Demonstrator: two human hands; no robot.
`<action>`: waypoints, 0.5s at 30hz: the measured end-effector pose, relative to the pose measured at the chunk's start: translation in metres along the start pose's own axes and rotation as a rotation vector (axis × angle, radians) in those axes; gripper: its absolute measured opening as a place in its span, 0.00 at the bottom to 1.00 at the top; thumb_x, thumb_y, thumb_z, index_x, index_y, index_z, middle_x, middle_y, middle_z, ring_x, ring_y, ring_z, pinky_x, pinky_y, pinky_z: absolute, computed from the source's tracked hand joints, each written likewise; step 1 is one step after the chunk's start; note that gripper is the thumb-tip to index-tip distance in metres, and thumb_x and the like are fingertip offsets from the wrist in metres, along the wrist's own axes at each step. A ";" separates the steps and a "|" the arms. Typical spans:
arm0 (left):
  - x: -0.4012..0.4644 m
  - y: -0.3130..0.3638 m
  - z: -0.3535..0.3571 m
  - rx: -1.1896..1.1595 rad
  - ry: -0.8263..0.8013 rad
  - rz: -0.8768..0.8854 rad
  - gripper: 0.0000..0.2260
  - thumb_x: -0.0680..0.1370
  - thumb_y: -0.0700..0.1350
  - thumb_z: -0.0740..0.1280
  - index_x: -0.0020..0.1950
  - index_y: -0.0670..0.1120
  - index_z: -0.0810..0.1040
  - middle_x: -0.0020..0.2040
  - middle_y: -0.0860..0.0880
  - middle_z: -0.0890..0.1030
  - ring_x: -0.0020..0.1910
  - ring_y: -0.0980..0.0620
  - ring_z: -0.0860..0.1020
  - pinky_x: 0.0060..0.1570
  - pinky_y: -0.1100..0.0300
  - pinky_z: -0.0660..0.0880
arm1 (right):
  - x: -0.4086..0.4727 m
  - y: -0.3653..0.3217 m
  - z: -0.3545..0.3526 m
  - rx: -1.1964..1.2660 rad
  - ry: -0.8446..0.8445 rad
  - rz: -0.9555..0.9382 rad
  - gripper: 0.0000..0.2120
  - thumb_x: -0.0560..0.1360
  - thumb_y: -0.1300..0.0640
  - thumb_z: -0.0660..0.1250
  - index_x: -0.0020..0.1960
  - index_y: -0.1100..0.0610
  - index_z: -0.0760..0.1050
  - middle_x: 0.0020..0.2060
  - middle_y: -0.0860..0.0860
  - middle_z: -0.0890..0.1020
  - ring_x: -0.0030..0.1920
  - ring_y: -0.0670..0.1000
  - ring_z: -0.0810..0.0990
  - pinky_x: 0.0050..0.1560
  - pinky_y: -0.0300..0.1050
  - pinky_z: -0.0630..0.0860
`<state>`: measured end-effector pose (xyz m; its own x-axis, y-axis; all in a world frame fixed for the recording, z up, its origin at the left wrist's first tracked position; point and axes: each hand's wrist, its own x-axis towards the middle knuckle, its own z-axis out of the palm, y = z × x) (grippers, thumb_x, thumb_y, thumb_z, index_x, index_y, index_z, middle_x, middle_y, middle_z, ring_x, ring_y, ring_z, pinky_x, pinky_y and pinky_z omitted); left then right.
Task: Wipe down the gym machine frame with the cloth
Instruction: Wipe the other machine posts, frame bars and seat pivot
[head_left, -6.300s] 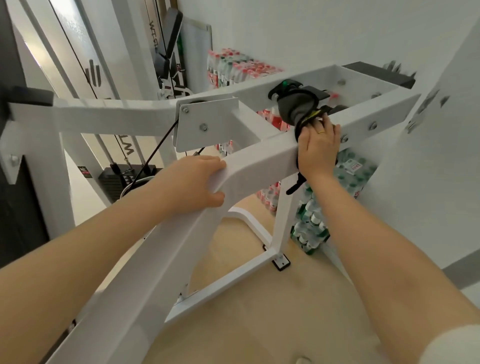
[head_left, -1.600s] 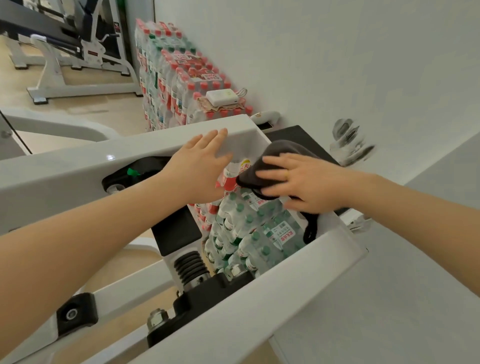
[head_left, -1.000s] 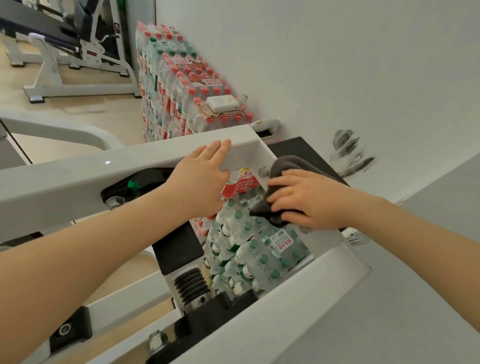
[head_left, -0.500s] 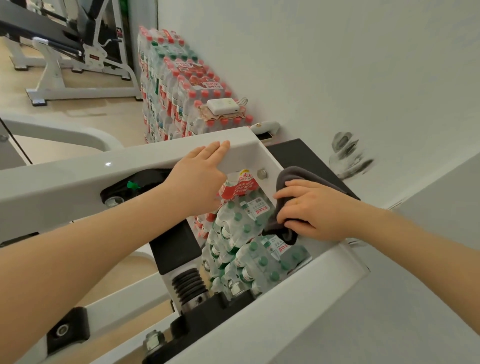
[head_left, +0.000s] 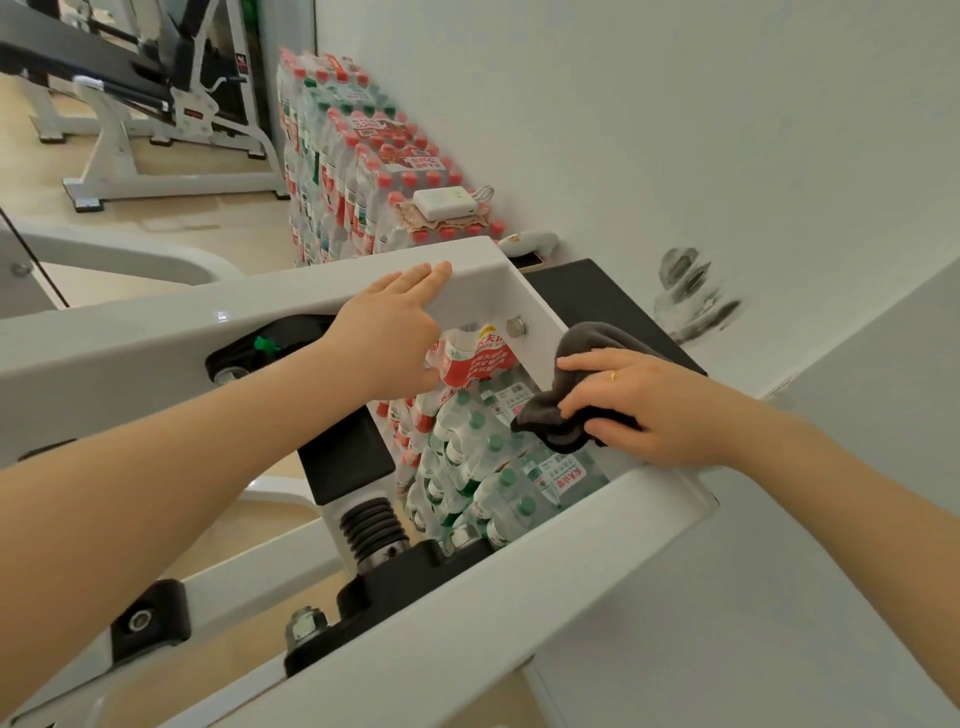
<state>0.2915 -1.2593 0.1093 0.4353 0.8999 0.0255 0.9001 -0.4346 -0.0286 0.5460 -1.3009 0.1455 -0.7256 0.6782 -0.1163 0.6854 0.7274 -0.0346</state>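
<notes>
I see my right hand (head_left: 647, 408) bunched around the grey cloth (head_left: 576, 384), pressing it to the inner face of the white frame's end plate (head_left: 524, 301), near the corner with the near beam (head_left: 519, 597). My left hand (head_left: 389, 338) lies flat, fingers straight, on the far beam (head_left: 156, 332). The plate's long axis runs far corner to near corner, so I judge the next stroke belongs to the right hand, along it.
</notes>
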 end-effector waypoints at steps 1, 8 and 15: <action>0.000 0.001 0.000 0.000 -0.004 -0.003 0.17 0.76 0.57 0.61 0.60 0.50 0.78 0.77 0.45 0.42 0.76 0.47 0.46 0.73 0.55 0.44 | 0.004 0.001 0.001 -0.028 -0.016 -0.008 0.18 0.75 0.50 0.56 0.55 0.55 0.80 0.55 0.48 0.81 0.70 0.47 0.63 0.69 0.34 0.49; -0.009 0.005 -0.010 -0.087 -0.062 -0.008 0.20 0.77 0.57 0.60 0.67 0.52 0.72 0.77 0.44 0.43 0.76 0.47 0.45 0.73 0.53 0.46 | 0.052 0.005 -0.006 -0.200 -0.169 0.041 0.17 0.78 0.53 0.59 0.67 0.51 0.70 0.66 0.45 0.73 0.75 0.46 0.49 0.74 0.45 0.45; -0.057 0.009 -0.010 -0.255 -0.068 0.038 0.23 0.77 0.57 0.59 0.71 0.52 0.65 0.76 0.50 0.55 0.75 0.52 0.48 0.72 0.58 0.48 | 0.007 -0.008 -0.008 -0.163 -0.230 0.059 0.16 0.79 0.58 0.58 0.66 0.50 0.70 0.65 0.44 0.73 0.74 0.46 0.54 0.70 0.38 0.48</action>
<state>0.2749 -1.3148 0.1178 0.4747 0.8794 -0.0378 0.8616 -0.4554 0.2243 0.5347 -1.3008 0.1525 -0.6393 0.6914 -0.3365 0.6932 0.7076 0.1369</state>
